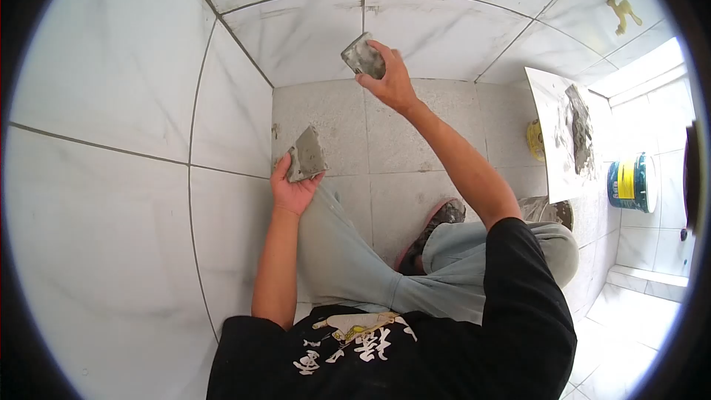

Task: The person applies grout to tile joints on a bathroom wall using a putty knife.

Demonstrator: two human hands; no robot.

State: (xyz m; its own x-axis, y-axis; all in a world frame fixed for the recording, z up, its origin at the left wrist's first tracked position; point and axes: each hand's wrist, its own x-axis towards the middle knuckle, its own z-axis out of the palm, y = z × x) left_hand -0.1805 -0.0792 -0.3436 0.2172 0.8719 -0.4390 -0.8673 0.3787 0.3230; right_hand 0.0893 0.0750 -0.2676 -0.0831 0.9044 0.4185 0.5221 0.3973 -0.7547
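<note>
My left hand (296, 192) is closed on the lower edge of a small flat square plate (309, 152) that carries smooth grey paste. Its fingers are partly hidden underneath. My right hand (395, 84) grips a grey-smeared rectangular pad (361, 56) between thumb and fingers. That pad overlaps the lower white wall tile (311, 41), close to the dark vertical joint (363, 7) between two tiles. Grey smudges mark the tile near this joint.
White marbled tiles cover the left wall (111, 200). At right, a white board (557, 130) bears a heap of grey paste (580, 130). Near it stand a teal bucket (628, 184) with a yellow label, a yellow container (535, 141) and a dirty bucket (552, 211). Grey tiles form the floor (415, 133).
</note>
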